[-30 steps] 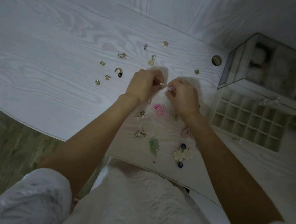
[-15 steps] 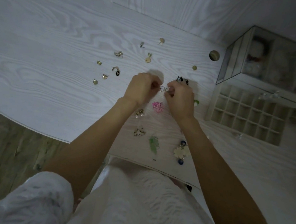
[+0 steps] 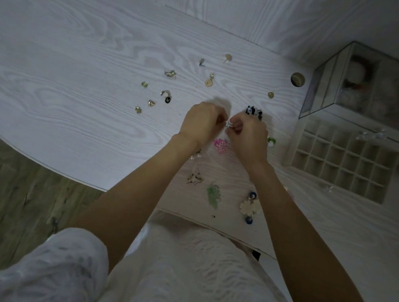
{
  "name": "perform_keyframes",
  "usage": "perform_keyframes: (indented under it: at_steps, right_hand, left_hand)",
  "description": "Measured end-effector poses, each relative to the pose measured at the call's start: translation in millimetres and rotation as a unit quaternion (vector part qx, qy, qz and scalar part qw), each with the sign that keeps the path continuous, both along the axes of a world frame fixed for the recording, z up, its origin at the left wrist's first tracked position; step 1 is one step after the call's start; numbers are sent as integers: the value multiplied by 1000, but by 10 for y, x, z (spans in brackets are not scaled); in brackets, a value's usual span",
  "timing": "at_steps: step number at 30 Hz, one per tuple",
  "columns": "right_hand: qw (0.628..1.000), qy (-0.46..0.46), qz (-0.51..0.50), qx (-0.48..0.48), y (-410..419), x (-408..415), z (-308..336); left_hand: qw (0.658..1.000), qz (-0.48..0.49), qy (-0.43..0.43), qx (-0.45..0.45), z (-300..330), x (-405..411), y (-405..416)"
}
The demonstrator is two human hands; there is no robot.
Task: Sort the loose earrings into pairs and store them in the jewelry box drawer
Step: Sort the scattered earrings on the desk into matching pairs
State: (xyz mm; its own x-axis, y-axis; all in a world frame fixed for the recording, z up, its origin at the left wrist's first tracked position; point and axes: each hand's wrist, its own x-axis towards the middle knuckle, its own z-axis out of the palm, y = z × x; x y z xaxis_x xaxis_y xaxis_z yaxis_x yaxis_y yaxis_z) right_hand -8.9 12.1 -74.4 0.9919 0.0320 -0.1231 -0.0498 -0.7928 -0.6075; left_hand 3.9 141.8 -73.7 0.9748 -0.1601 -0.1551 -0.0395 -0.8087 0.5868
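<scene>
white woodgrain table [image 3: 81, 78] is being used, dim light. a tiny silvery earring [image 3: 228, 124] is being pinched between left hand [image 3: 201, 124] and right hand [image 3: 248, 136], fingers curled tight on both. loose earrings [image 3: 166, 96] are being left scattered beyond; drawer [image 3: 342, 159] is sitting open at right, compartments apparently unfilled. risk, as a judgement: the piece is being fumbled mid-air, so a slip could bounce it off the near edge onto the floor [image 3: 16, 186].
</scene>
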Motion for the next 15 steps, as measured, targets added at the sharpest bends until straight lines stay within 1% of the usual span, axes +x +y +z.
perform_keyframes:
  at_steps: [3, 5, 8, 10, 12, 15]
  right_hand:
    - [1000, -8, 14, 7, -3, 6, 32]
    - [999, -34, 19, 6, -37, 23, 125]
    - [996, -92, -5, -9, -205, 141, 260]
    - [993, -110, -22, -22, -360, 289, 294]
    - [993, -97, -20, -67, -485, 481, 256]
    - [991, -31, -23, -130, -563, 731, 145]
  left_hand:
    - [1000, -1, -6, -9, 8, -29, 30]
    - [999, 9, -29, -22, 51, -75, 71]
    - [994, 52, -79, -59, 126, -131, 161]
    - [987, 92, -104, -78, 156, -155, 235]
    - [981, 131, -121, -79, 131, -132, 316]
    - [975, 166, -134, -64, 50, -12, 405]
